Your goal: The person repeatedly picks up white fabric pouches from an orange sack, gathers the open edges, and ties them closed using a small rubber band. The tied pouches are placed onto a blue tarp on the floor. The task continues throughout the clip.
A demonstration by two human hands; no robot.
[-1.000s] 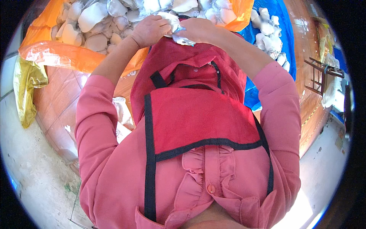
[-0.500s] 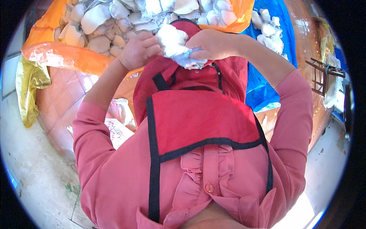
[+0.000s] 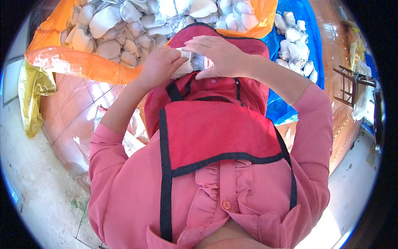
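Note:
My left hand (image 3: 161, 65) is closed, thumb and fingers pinching a white, soft-looking flat piece (image 3: 183, 66) above my lap. Beside it, my right hand (image 3: 222, 57) is open, its fingers stretched to the left and the thumb apart. A shiny white-and-grey bit (image 3: 202, 63) shows between the right thumb and fingers; whether it belongs to the held piece I cannot tell. Under both hands lies my red apron (image 3: 219, 120) with black edging. Ahead, a heap of similar white rounded pieces (image 3: 105, 21) fills an orange plastic sheet or bag (image 3: 83, 63).
To the right, a blue plastic sheet or bag (image 3: 282, 110) carries a smaller pile of white pieces (image 3: 297, 50). A yellow plastic bag (image 3: 35, 99) lies at the far left on the brown tiled floor (image 3: 68, 103). A dark metal rack (image 3: 346, 87) stands at the far right.
My right hand has let go of the crumpled white bundle and spread its fingers. My left hand has turned inward, holding a smaller-looking white piece. More of the pile on the blue sheet shows.

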